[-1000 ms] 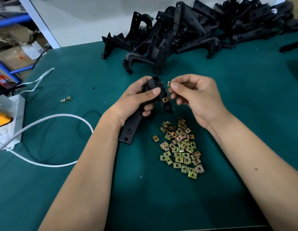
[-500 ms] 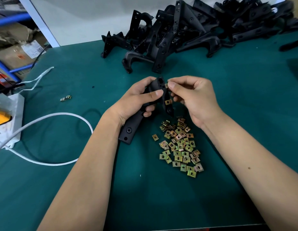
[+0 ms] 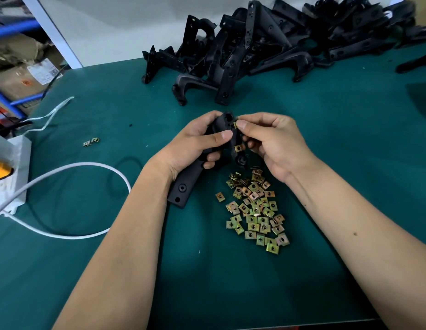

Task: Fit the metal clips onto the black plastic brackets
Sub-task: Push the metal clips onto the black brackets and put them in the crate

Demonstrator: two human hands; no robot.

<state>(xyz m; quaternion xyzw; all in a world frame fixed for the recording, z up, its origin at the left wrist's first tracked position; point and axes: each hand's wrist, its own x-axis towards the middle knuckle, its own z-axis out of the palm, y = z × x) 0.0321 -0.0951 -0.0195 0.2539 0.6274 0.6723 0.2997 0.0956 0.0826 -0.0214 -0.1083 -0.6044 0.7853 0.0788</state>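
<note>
My left hand (image 3: 195, 141) grips a black plastic bracket (image 3: 183, 189) above the green table, its long flat end pointing down toward me. One brass-coloured metal clip (image 3: 239, 148) sits on the bracket's lower tab. My right hand (image 3: 271, 141) pinches a second metal clip (image 3: 235, 125) between thumb and forefinger, touching the bracket's top end. A heap of several loose clips (image 3: 254, 206) lies on the table just below both hands.
A big pile of black brackets (image 3: 266, 44) stretches along the table's far edge. Two stray clips (image 3: 91, 141) lie at the left. A white cable (image 3: 71, 167) loops from a white power strip (image 3: 9, 175) at the left edge. Boxes sit beyond the table's left corner.
My right hand moved its clip left from a small gap until it touches the bracket's top end. The left hand kept its grip and barely shifted.
</note>
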